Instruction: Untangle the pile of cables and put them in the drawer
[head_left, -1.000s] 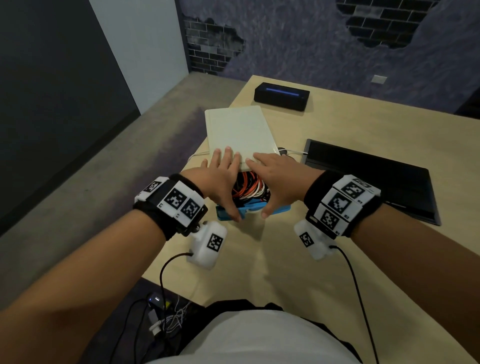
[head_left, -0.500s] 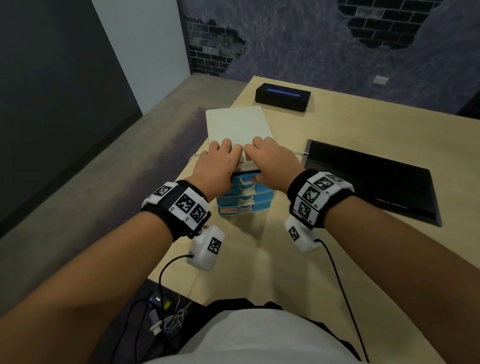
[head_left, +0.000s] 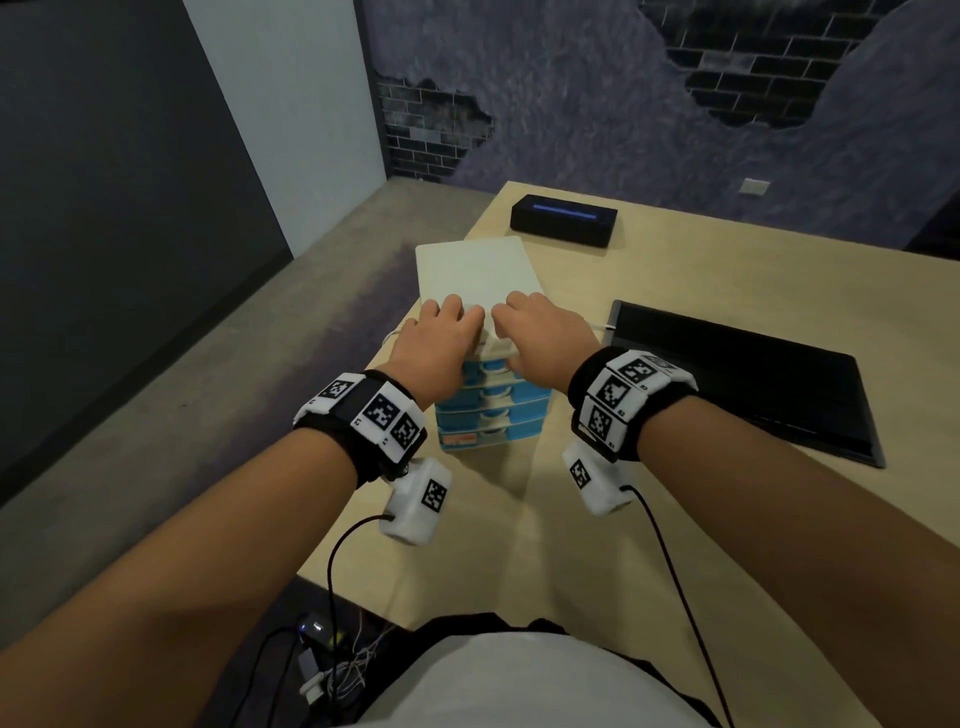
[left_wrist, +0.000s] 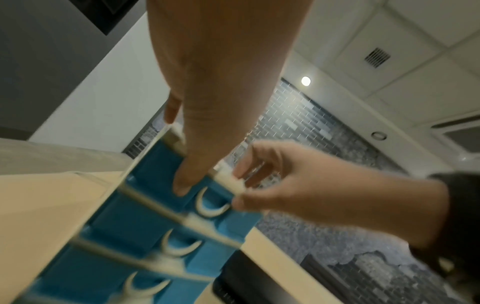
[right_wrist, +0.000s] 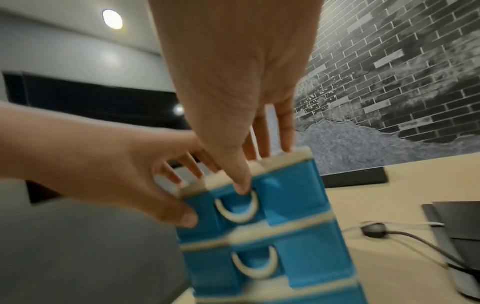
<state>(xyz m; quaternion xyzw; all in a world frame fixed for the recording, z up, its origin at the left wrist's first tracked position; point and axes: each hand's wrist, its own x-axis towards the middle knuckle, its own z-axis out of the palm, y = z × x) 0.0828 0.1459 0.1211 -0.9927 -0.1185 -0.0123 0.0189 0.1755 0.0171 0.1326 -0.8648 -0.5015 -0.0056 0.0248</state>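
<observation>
A pale wooden table (head_left: 675, 322) stands before a wall painted as broken grey brick, with grey carpet beside it. Both hands rest on a small drawer unit (head_left: 472, 270) near the table's left edge. The left hand (head_left: 441, 338) lies over the unit's front top edge, fingers on the cream lid and thumb pressed against the blue front of the top drawer (right_wrist: 285, 197). The right hand (head_left: 540, 332) sits just beside it, fingers spread on the lid and thumb tip touching the top drawer front at its white crescent handle (right_wrist: 237, 211). Neither hand closes round anything; the fingers are extended and pressing. The top drawer sits flush with the blue drawers below it, and the cables cannot be seen. Right of the unit, a flat black panel (head_left: 737, 374) lies on the table, a thin white cord (head_left: 597, 326) reaching its near-left corner. Toward the far-left corner sits a black box (head_left: 563, 218) with a blue strip.
</observation>
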